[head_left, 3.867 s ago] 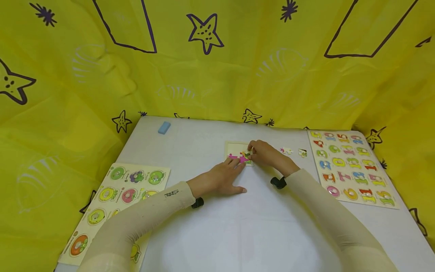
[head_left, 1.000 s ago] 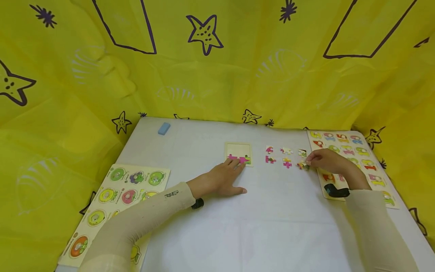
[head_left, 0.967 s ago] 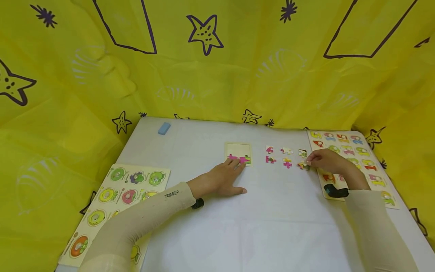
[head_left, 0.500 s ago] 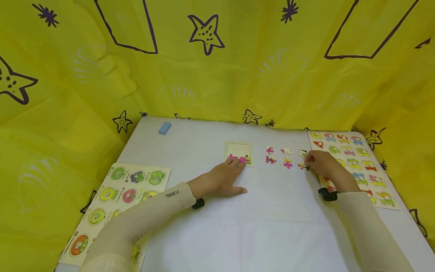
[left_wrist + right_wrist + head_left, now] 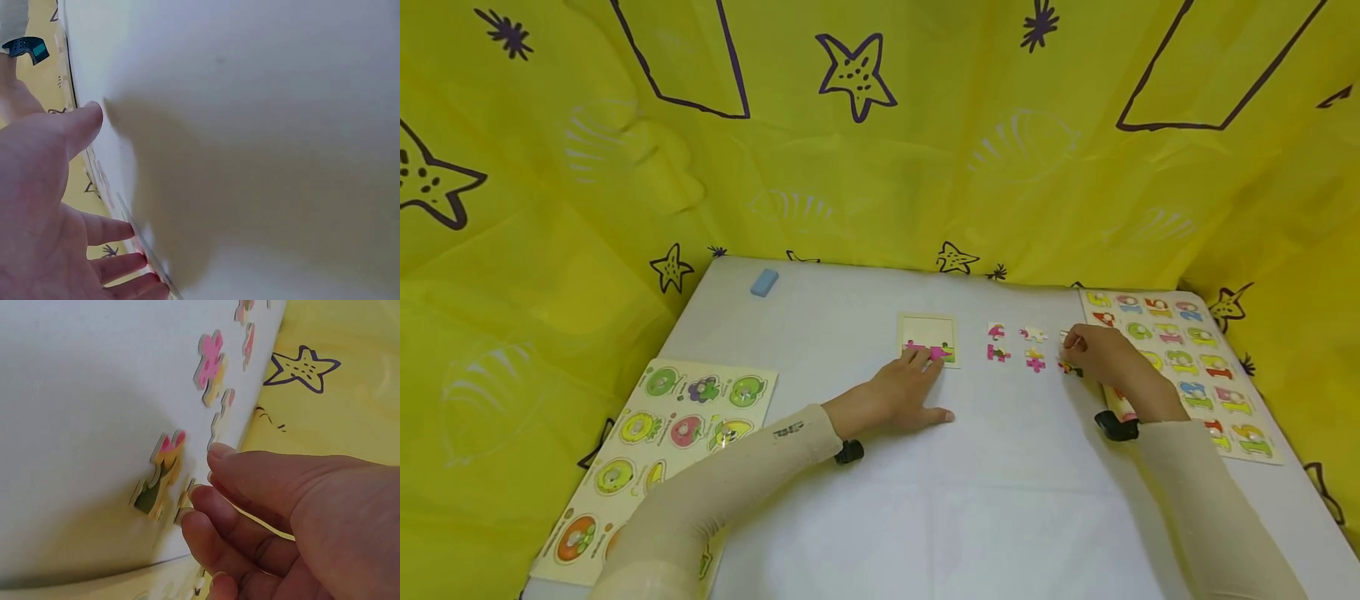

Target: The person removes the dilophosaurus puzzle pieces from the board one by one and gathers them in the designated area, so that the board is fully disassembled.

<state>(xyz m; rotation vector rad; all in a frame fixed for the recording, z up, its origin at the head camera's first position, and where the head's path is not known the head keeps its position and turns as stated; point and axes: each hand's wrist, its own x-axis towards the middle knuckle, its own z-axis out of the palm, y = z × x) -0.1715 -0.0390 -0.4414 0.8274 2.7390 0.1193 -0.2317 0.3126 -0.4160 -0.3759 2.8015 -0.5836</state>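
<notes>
In the head view, my left hand (image 5: 908,393) lies with straight fingers on the near edge of a small square puzzle frame (image 5: 954,332). Pink and green jigsaw pieces (image 5: 914,348) fill the frame's lower row. My right hand (image 5: 1103,360) is over the far-right loose pieces. In the right wrist view its thumb and bent fingers stand apart beside a small jigsaw piece (image 5: 185,501), partly hidden by the fingertips. A green, yellow and pink jigsaw piece (image 5: 161,476) lies flat near them. Left of the hand lie more loose pieces, among them a pink-and-yellow piece (image 5: 1034,360).
A fruit puzzle board (image 5: 651,417) lies at the left of the white table (image 5: 970,517). On the right is a number puzzle board (image 5: 1180,367), partly under the right hand. A blue block (image 5: 764,282) lies at the back left. Yellow patterned cloth (image 5: 910,167) surrounds the table.
My right hand has gone from the frame to the loose pieces, then from the lower far-right piece slightly up and left to the upper one. My left hand stays on the frame.
</notes>
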